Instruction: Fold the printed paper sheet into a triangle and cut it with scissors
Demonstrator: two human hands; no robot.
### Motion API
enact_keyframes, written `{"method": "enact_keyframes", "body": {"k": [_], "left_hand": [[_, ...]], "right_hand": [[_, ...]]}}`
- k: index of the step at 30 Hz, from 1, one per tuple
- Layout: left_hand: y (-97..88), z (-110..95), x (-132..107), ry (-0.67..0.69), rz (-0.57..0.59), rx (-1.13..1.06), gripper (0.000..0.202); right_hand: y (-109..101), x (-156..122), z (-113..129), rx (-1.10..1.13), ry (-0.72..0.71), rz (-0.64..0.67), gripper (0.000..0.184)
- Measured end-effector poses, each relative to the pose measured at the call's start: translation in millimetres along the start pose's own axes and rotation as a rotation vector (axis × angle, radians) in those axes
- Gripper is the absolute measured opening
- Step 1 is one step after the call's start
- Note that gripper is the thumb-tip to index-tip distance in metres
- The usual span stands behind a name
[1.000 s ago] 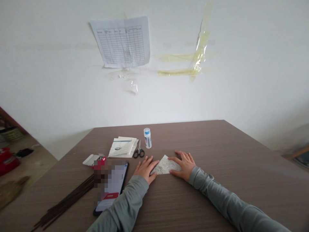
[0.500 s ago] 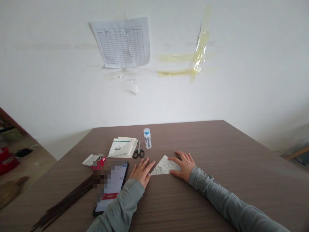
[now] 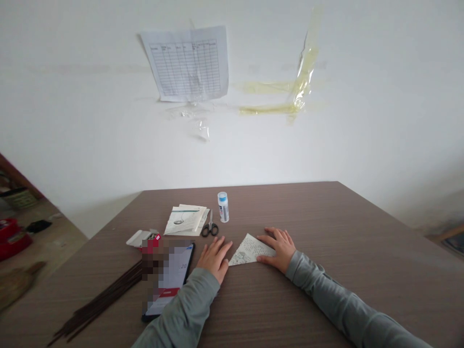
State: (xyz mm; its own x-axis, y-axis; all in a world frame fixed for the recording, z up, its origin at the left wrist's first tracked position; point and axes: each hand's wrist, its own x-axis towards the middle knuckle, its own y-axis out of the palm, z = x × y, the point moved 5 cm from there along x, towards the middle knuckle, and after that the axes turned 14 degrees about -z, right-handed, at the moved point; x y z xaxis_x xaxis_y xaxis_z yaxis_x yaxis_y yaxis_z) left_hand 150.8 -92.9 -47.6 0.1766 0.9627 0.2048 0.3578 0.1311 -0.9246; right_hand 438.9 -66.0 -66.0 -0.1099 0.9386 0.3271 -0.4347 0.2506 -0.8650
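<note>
While a printed sheet (image 3: 188,65) and strips of yellowed tape (image 3: 276,110) hang on the wall (image 3: 275,154), the bench (image 3: 308,208) below carries most of its things on the left: a stack of papers (image 3: 184,220), black-handled scissors (image 3: 210,227) just beside it, and an upright white and blue tube (image 3: 224,209) behind the scissors. Nearer the person are a small red box (image 3: 153,243) with its pale flap open, a bundle of thin dark sticks (image 3: 105,297), and a phone (image 3: 170,275), partly hidden by pixelation and overlapped by the left sleeve (image 3: 192,304). The phone and scissors crowd the left grip (image 3: 213,260), which rests palm down with fingers apart. The folded triangular paper (image 3: 246,253) lies flat between the two hands, its point toward the wall; its left corner is right by the left thumb, though contact there cannot be told. The right grip (image 3: 282,250) is spread over its right end, thumb and forefinger on the paper, without pinching it.
</note>
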Motion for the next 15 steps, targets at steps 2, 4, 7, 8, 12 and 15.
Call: {"method": "enact_keyframes", "body": {"k": [2,4,7,8,12,15], "left_hand": [[-1.5,-3.1,-0.7,0.005,-0.009,-0.007,0.069],[-3.1,-6.3,-2.1,0.017,-0.034,-0.011,0.066],[-3.7,-9.7,-4.9,0.031,-0.047,-0.003,0.067],[-3.7,-10.4,-5.7,0.032,-0.045,-0.001,0.067],[-4.7,-12.0,-6.8,0.036,-0.044,-0.001,0.067],[-6.1,-12.5,-6.6,0.036,-0.046,-0.016,0.065]], "right_hand": [[4.9,-0.5,0.3,-0.005,0.011,-0.02,0.072],[8.4,-0.7,-1.2,-0.003,0.014,-0.053,0.069],[7.9,-0.8,-5.1,0.033,-0.025,-0.099,0.05],[6.1,-1.0,-6.7,0.045,-0.04,-0.112,0.044],[-1.3,-3.6,-11.2,0.038,-0.065,-0.123,0.034],[-4.8,-6.3,-9.1,0.042,-0.081,-0.118,0.032]]}}
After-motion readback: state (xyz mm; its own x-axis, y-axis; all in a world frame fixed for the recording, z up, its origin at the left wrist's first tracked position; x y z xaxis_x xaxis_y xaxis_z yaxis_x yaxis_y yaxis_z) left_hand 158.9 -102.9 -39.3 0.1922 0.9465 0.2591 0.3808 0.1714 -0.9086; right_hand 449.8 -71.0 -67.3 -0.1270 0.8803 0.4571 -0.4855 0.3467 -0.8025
